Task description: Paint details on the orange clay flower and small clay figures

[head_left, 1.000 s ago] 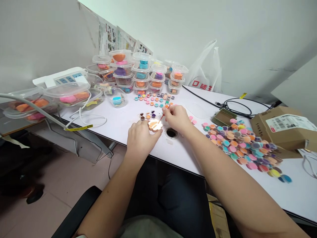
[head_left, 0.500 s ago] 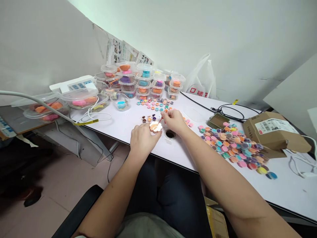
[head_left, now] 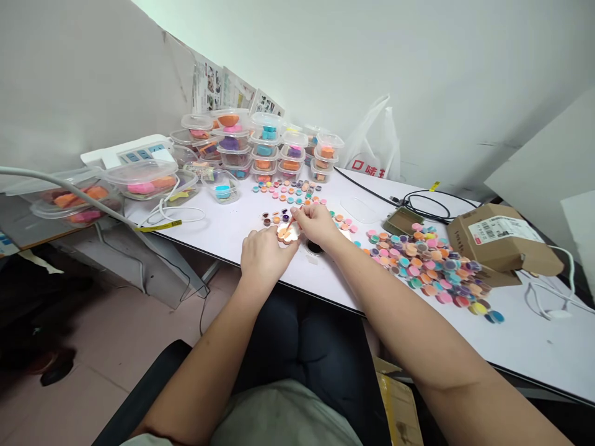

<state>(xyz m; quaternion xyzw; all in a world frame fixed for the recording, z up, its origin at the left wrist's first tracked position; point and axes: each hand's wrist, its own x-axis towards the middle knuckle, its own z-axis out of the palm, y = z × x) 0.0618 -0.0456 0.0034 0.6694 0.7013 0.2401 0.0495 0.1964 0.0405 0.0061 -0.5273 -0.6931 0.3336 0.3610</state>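
My left hand (head_left: 263, 255) grips the edge of a small flower-shaped piece (head_left: 288, 231), white with orange-brown patches, just above the table's front part. Pinched in my right hand (head_left: 318, 224) is a thin red paintbrush (head_left: 294, 218), its tip at the face of the piece. Small open paint pots (head_left: 276, 219) in brown, orange and purple stand right behind the piece. Under my right hand, a dark round hole (head_left: 314, 246) in the tabletop is partly covered.
A large heap of colourful paint pots (head_left: 427, 260) spreads on the right, beside a cardboard box (head_left: 502, 238). Stacked clear tubs (head_left: 264, 152) line the back. A power strip (head_left: 134, 152), cables and a white plastic bag (head_left: 376, 145) are also there.
The view has shifted slightly, so everything sits a little further left. Both hands keep their hold, and the brush tip has moved a little across the piece toward its left side.
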